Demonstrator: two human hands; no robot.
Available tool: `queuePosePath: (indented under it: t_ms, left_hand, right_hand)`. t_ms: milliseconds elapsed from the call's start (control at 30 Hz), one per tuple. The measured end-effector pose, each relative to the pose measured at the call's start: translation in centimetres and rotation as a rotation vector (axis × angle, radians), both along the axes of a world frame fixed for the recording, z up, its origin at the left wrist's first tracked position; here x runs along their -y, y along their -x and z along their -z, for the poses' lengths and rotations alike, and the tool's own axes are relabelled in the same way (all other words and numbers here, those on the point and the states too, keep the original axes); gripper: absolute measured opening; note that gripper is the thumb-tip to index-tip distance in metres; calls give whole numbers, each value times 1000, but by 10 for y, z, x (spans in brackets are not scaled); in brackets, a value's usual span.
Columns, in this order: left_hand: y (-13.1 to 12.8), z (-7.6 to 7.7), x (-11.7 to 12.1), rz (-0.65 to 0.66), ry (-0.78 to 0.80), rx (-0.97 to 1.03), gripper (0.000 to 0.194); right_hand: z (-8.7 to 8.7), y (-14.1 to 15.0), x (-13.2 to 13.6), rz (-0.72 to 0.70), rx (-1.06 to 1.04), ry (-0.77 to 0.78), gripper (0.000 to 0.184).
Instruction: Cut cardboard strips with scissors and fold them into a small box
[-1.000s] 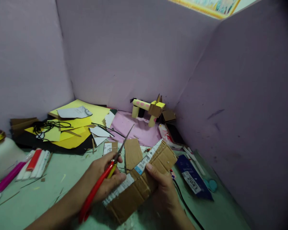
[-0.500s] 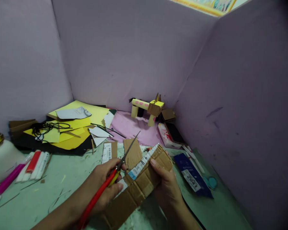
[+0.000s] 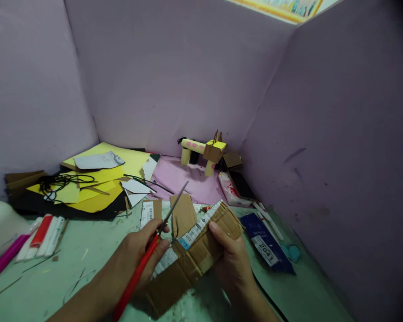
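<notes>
My left hand (image 3: pixel 147 250) is closed around a pair of scissors (image 3: pixel 137 278) with red handles, the blades pointing up and away from me. In my right hand (image 3: pixel 233 252) is a creased piece of brown cardboard (image 3: pixel 201 260), thumb on top and the other fingers hidden beneath. A printed white label strip (image 3: pixel 199 228) runs along the cardboard's far edge. The scissors sit just left of the cardboard; whether the blades touch it I cannot tell. Behind lie a flat cardboard piece (image 3: pixel 183 210) and a smaller one with a barcode label (image 3: pixel 147 213).
A paper animal figure (image 3: pixel 201 150) stands on pink paper at the back. Yellow and black sheets (image 3: pixel 100 199) with black cord (image 3: pixel 58 183) lie left, near markers (image 3: pixel 45 235) and a white jar (image 3: pixel 6 228). On the right are a phone (image 3: pixel 242 184) and a blue packet (image 3: pixel 267 243).
My left hand and the scissors have moved slightly left, away from the cardboard. The cardboard stays almost still in my right hand. The whole view has shifted a little.
</notes>
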State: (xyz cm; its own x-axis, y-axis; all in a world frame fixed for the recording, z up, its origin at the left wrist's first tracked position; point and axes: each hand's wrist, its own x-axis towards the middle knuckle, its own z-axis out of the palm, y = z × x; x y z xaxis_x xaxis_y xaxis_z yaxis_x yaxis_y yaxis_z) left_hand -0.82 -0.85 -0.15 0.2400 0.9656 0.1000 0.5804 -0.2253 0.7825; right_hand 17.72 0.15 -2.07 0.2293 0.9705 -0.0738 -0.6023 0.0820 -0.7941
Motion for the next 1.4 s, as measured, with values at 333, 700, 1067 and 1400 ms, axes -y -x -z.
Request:
queuePosePath:
  t_ms: [333,700,1067,1400]
  left_hand:
    - [14,-11,-3,-47,-8,-25,28]
    - [65,0,-41,-437,70,-737,32]
    - [40,-14,-26,-297,12,-402,38]
    - [31,-11,-25,-366,290,712,27]
  right_hand:
    - [0,-2,-1,8,-19,21,42]
    - [0,14,5,-520,-42,163,36]
    - [4,32,4,-444,13,141,26]
    - [-32,5,-29,-233,918,122,41]
